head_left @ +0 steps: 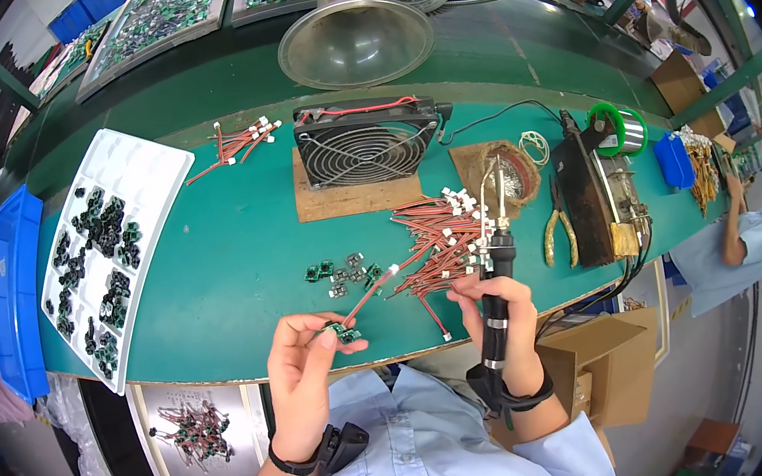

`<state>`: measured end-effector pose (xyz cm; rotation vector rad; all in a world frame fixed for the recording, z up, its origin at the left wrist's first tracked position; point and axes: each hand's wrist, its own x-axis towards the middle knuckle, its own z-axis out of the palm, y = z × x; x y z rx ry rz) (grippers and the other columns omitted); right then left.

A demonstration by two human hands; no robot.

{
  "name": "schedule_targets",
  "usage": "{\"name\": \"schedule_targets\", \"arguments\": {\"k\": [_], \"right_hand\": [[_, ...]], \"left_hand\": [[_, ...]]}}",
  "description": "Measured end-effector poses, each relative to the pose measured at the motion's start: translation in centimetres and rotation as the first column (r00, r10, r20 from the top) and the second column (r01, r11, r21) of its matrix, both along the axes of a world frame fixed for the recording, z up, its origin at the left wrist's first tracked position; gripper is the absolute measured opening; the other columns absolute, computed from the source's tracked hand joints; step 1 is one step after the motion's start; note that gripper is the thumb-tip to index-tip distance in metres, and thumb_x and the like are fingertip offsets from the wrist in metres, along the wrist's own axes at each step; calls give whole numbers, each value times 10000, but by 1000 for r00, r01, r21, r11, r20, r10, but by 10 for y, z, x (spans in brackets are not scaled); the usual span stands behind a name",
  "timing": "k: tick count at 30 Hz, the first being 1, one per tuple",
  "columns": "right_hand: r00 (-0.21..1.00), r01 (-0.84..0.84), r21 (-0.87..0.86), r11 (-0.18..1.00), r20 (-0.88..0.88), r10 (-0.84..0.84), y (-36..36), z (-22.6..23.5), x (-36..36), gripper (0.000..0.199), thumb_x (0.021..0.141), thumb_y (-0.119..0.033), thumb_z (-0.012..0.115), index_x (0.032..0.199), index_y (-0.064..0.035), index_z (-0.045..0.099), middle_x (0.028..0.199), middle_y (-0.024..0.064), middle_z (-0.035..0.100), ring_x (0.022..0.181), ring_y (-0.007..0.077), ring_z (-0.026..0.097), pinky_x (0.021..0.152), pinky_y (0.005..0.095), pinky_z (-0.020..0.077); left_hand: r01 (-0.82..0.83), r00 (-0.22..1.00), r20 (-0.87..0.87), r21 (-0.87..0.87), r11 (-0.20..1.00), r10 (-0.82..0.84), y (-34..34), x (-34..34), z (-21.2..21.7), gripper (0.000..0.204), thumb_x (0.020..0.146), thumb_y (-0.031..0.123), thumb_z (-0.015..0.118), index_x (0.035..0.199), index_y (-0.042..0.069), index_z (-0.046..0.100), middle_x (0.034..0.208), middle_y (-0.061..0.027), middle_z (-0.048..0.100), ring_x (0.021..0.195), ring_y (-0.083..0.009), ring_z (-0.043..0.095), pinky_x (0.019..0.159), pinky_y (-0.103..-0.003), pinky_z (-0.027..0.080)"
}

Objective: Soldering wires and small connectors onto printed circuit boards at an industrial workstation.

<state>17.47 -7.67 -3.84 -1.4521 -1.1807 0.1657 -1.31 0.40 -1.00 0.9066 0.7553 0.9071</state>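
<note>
Near the front edge of the bench my left hand (298, 365) pinches a small green circuit board (343, 333). A red wire lead (371, 296) with a white connector slants up from that board. My right hand (515, 321) is wrapped round the black handle of a soldering iron (495, 319), whose metal tip points away from me. The fingertips of this hand come close to a pile of red wire leads (434, 246) with white connectors; whether they touch one is unclear. Several loose circuit boards (345, 274) lie just beyond my left hand.
A white tray (142, 157) of dark parts and a blue bin (17, 298) are at left. Behind stand a fan (369, 145) and a metal hood (355, 45). On the right are a solder-tip bowl (517, 175), pliers (559, 227), a solder reel (618, 128) and a dark box (584, 205).
</note>
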Motion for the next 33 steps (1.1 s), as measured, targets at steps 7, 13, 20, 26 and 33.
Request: {"name": "schedule_targets", "arguments": {"k": [7,13,20,26,33], "right_hand": [[935,-179,-24,984,-315,163,-13,38,-21,412,771,96,642,1055,-62,389,834,146,612,799,198,631,687,301,520],[861,-267,-23,963,-455,228,-12,55,-22,415,765,91,650,1051,-58,388,836,141,616,782,191,636,683,298,521],[650,-357,13,934,-715,258,-15,65,-22,406,768,77,652,1047,-55,389,832,127,618,775,171,632,685,282,516],[642,-421,-17,907,-711,285,-16,66,-22,399,768,69,653,1045,-49,390,834,128,605,788,163,625,681,265,506],[725,-446,-26,895,-596,345,-14,72,-25,386,769,70,647,1044,-34,396,841,138,592,786,162,625,647,260,507]], "left_hand": [[158,986,-72,74,985,-153,-8,14,17,166,881,13,512,1043,1,477,991,-113,571,827,-166,584,741,-301,507],[226,974,-9,155,962,-227,-11,20,20,200,847,-20,554,1037,0,497,989,-111,574,821,-166,586,736,-302,499],[259,962,108,-79,963,-250,-9,19,24,183,854,38,555,1030,24,507,962,-110,548,831,-185,568,728,-303,459],[376,885,357,-164,912,-300,-6,20,18,198,885,91,533,1073,44,491,968,-92,528,846,-179,540,732,-303,439],[551,735,609,-278,787,-300,-5,21,9,229,909,120,526,1119,45,477,1058,-75,532,921,-171,530,800,-311,427]]}}
